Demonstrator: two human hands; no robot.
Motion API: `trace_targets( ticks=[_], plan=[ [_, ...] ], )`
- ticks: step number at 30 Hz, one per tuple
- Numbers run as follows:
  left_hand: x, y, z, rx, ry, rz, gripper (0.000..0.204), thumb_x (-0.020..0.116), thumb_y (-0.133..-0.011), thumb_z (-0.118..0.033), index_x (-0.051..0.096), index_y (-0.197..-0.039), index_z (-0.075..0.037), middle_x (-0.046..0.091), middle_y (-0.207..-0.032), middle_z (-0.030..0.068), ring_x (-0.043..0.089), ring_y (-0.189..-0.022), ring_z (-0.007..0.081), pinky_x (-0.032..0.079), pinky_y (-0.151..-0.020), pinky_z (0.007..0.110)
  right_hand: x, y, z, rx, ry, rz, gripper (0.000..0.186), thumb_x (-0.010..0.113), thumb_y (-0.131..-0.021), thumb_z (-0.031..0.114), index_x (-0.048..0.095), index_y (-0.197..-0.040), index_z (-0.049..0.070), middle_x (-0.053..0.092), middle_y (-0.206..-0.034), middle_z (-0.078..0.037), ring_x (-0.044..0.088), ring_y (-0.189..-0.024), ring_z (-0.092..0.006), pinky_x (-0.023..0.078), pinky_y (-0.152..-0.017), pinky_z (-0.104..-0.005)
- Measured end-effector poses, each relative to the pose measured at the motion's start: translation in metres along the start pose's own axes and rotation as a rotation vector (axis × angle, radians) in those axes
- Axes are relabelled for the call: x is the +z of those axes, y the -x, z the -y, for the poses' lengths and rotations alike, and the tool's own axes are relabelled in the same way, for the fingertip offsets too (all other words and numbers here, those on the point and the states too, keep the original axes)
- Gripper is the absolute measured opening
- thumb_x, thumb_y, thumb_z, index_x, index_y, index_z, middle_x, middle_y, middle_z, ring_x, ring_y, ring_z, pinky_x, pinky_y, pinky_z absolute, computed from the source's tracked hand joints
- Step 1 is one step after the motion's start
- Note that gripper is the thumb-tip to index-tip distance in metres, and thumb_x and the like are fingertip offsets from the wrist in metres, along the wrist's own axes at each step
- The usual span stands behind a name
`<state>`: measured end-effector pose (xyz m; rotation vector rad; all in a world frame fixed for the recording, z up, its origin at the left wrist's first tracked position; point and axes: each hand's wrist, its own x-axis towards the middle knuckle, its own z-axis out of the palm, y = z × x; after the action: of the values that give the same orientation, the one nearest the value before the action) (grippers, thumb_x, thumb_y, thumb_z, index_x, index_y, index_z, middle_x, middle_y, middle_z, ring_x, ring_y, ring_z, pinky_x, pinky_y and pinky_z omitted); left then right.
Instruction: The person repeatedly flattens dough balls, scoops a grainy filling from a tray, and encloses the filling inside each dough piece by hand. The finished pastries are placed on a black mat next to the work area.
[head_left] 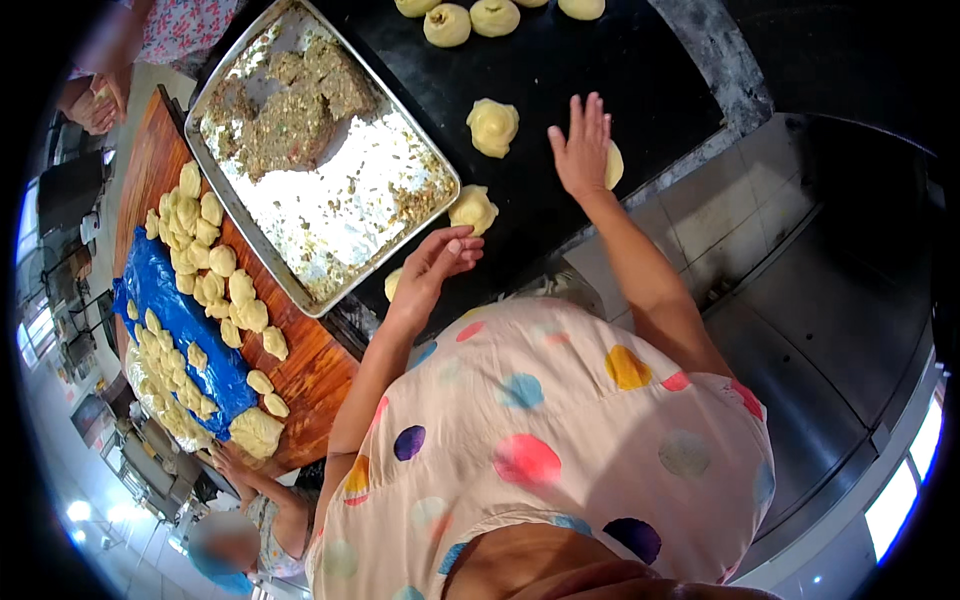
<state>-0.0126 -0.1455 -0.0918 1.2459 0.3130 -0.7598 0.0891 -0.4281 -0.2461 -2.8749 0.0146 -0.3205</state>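
My right hand (pixel 582 150) lies flat with the fingers spread on the black griddle (pixel 560 70), its grip released, pressing down on a pale dough piece (pixel 613 165) that peeks out at the thumb-far edge of the palm. My left hand (pixel 432 268) hovers low over the near edge of the griddle, fingers loosely curled and grasping nothing, its fingertips just beside a filled dough ball (pixel 473 209); another small piece (pixel 393 283) shows behind the wrist. A further twisted ball (pixel 493 126) sits between my hands, and more of them (pixel 447 24) line the far end of the griddle. To my left, a metal tray (pixel 250 225) of crumbly greenish-brown filling (pixel 290 110) rests partly on a wooden desk (pixel 310 365), where many raw dough lumps (pixel 205 250) lie in rows beside a blue plastic sheet (pixel 175 310). Another person's hand (pixel 228 462) touches a larger dough lump (pixel 256 432) at the desk's near end.
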Motion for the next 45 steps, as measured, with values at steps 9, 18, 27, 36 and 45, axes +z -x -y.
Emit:
trace_targets(
  ticks=[9, 18, 27, 36, 45],
  plan=[
    [0.013, -0.002, 0.009, -0.074, -0.021, 0.031, 0.041, 0.049, -0.101, -0.031, 0.052, -0.127, 0.0, 0.062, -0.118, 0.0121, 0.061, -0.107, 0.0194, 0.048, -0.097, 0.032, -0.009, 0.023, -0.042, 0.182, -0.152, -0.031, 0.054, 0.05, -0.096, 0.038, 0.042, -0.142, 0.01, 0.036, -0.15, -0.015, 0.036, -0.137, -0.0283, 0.026, -0.113, -0.0408],
    [-0.002, -0.001, 0.028, -0.053, 0.139, -0.118, 0.035, 0.052, -0.099, -0.031, 0.058, -0.117, -0.001, 0.065, -0.111, 0.0118, 0.063, -0.102, 0.0189, 0.051, -0.093, 0.033, -0.009, 0.033, -0.092, 0.689, -0.961, 0.113, 0.027, 0.072, -0.085, 0.015, 0.065, -0.109, 0.006, 0.066, -0.101, -0.007, 0.066, -0.089, -0.0161, 0.053, -0.076, -0.0285],
    [-0.008, -0.008, 0.049, -0.046, 0.279, -0.072, 0.042, 0.056, -0.097, -0.037, 0.056, -0.12, -0.002, 0.062, -0.115, 0.0104, 0.06, -0.106, 0.0174, 0.048, -0.093, 0.032, -0.053, 0.002, -0.066, 0.192, -0.374, 0.554, 0.028, 0.079, -0.077, 0.022, 0.061, -0.085, 0.002, 0.064, -0.071, -0.005, 0.06, -0.066, -0.0129, 0.049, -0.064, -0.0293],
    [-0.044, -0.001, 0.033, 0.159, 0.929, -0.052, 0.05, 0.056, -0.094, -0.044, 0.05, -0.129, -0.009, 0.057, -0.124, 0.0104, 0.054, -0.12, 0.0224, 0.046, -0.099, 0.043, -0.123, 0.025, 0.19, -0.066, -1.103, 0.761, 0.025, 0.069, -0.088, 0.01, 0.059, -0.108, 0.001, 0.065, -0.104, -0.008, 0.062, -0.095, -0.0126, 0.05, -0.084, -0.0279],
    [-0.159, 0.076, 0.034, 0.276, 1.158, -0.42, 0.049, 0.065, -0.091, -0.023, 0.046, -0.13, 0.0, 0.056, -0.127, 0.0162, 0.056, -0.118, 0.031, 0.047, -0.101, 0.049, 0.103, -0.089, 0.265, 0.036, -0.963, 0.251, 0.064, 0.074, -0.083, 0.021, 0.043, -0.134, -0.004, 0.054, -0.129, -0.022, 0.054, -0.119, -0.0318, 0.042, -0.1, -0.0374]
  ],
)
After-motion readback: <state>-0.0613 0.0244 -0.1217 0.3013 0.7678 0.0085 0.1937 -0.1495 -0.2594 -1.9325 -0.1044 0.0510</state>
